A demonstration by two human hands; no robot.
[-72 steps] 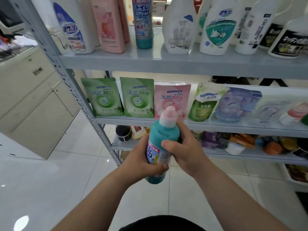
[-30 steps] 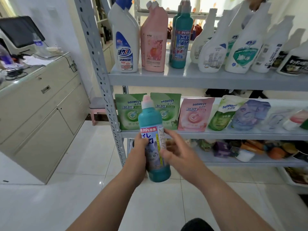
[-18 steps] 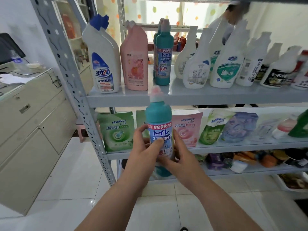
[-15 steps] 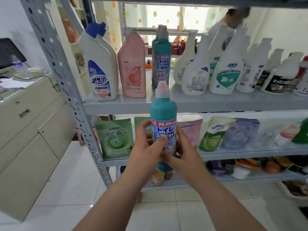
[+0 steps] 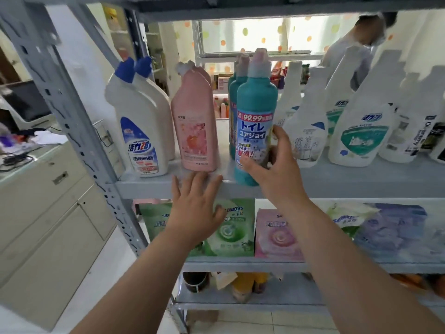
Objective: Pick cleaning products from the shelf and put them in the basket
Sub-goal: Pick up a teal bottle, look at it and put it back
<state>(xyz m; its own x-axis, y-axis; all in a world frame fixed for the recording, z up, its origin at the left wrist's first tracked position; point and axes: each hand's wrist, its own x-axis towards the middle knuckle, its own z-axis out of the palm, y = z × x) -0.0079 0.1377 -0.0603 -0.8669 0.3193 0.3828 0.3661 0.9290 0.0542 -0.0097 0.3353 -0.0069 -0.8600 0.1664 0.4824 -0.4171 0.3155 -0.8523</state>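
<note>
Hands apart: right hand (image 5: pixel 272 169) grips teal bottle (image 5: pixel 255 102) at shelf (image 5: pixel 361 184) edge; left hand (image 5: pixel 195 208) spread alongside.

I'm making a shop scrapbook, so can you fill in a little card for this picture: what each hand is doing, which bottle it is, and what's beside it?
right hand: grips the teal bottle low on its label
left hand: open, fingers spread, in front of the shelf edge, holding nothing
teal bottle: upright, at the shelf's front edge
beside it: pink bottle, on its left
</note>
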